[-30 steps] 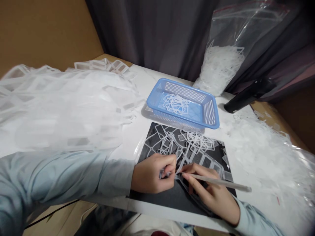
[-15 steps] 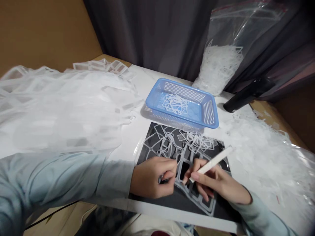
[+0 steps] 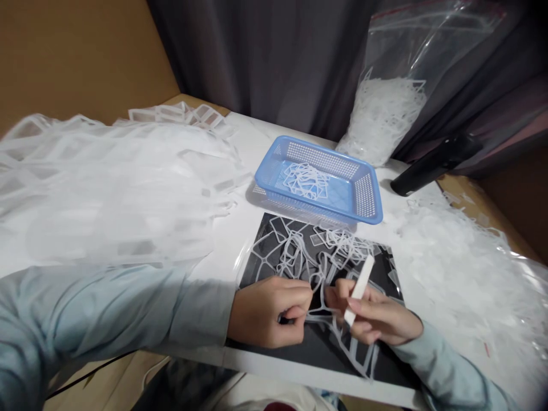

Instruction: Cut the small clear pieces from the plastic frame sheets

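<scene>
My left hand (image 3: 272, 313) pinches the left end of the frame (image 3: 322, 311), over the black mat (image 3: 314, 357), maybe to keep it still. My right hand (image 3: 377, 314) pinches the stick (image 3: 360, 290), likely so it won't slip.

The right hand (image 3: 381, 317) has drawn away from the left hand (image 3: 274, 311) above the rectangular black mat (image 3: 317, 345). Its flat white stick (image 3: 361, 288), earlier jutting past the mat's right edge, now tilts steeply within its outline. More translucent white plastic lattice (image 3: 353, 349) shows near the mat's front.
</scene>
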Demonstrator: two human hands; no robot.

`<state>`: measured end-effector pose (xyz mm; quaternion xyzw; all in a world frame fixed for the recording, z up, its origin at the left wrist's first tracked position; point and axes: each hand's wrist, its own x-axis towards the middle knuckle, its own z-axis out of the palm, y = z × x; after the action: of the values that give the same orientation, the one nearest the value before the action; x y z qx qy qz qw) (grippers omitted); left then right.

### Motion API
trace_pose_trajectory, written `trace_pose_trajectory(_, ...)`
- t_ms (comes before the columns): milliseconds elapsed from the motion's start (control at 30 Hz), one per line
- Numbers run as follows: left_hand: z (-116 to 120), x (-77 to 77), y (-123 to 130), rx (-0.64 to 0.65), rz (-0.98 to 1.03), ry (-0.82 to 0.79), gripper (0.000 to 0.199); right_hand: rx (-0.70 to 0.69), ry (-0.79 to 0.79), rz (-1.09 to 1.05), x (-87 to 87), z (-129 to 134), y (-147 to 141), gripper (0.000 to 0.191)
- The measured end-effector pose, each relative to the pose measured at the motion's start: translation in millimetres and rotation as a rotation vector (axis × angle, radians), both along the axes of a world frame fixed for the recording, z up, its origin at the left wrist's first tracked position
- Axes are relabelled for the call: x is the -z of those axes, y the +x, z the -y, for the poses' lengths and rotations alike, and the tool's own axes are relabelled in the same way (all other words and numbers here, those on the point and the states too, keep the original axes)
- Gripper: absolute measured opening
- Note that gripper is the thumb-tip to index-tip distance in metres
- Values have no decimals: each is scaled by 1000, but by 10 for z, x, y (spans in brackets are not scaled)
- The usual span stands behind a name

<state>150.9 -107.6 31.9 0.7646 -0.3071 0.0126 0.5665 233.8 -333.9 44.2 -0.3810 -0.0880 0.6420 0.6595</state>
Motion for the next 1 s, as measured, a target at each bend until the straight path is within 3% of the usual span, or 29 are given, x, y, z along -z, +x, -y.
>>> trace_pose_trajectory(300,-3,3,12,-17,-1,-6,32,502,-21,223,-218,249,248,20)
trace_pose_trajectory(400,-5,-1,22,-23,-2,-6,30,722,15,217,-309,269,285,17)
trace_pose_trajectory(633,-4,1,12,-36,-22,22,28,1049,123,210,-450,279,333,20)
trace_pose_trajectory(733,3,-4,-17,-81,-15,62,27,1035,43,467,-432,274,348,23)
trace_pose_trajectory(900,1,-55,-35,-165,108,126,21,721,-398,1359,-304,158,228,19)
trace_pose_trajectory(1000,-1,-72,-35,-212,205,162,16,584,-446,1700,-253,107,170,16)
